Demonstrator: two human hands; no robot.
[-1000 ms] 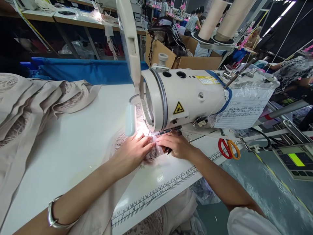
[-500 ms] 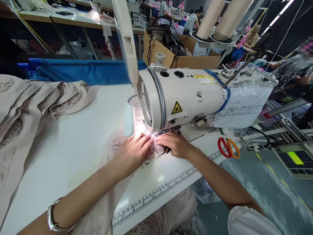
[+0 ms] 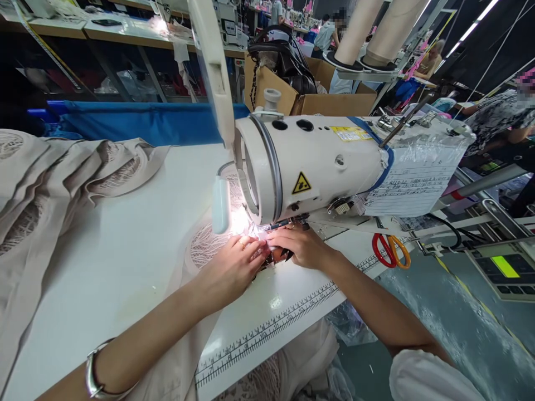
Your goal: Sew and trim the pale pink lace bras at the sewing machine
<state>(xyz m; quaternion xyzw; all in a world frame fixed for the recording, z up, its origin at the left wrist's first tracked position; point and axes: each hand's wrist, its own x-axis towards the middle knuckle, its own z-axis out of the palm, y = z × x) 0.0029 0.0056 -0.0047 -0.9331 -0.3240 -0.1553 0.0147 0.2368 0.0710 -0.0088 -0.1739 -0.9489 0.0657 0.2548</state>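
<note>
A white sewing machine (image 3: 309,167) stands over the table, its lamp glaring on the needle area. Pale beige lace fabric (image 3: 204,245) lies under the machine head and trails down past the table's front edge. Just left of the needle, my left hand (image 3: 229,270) has its fingers bent together on the fabric edge. My right hand (image 3: 305,246) is closed on the fabric from the other side, fingertips close to the left ones. A dark pointed thing (image 3: 287,254) shows under my right fingers; its kind is unclear. The needle itself is lost in glare.
Layered beige lace pieces (image 3: 62,184) lie on the left. Red- and orange-handled scissors (image 3: 390,250) sit at the right. A printed ruler (image 3: 267,337) runs along the front edge. Behind are a cardboard box (image 3: 338,104) with a black bag, thread cones (image 3: 355,30), and people.
My left hand has shifted slightly right and down, closer to my right hand. The fabric edge between the hands has bunched and moved, baring some table in front. My right hand stays nearly in place.
</note>
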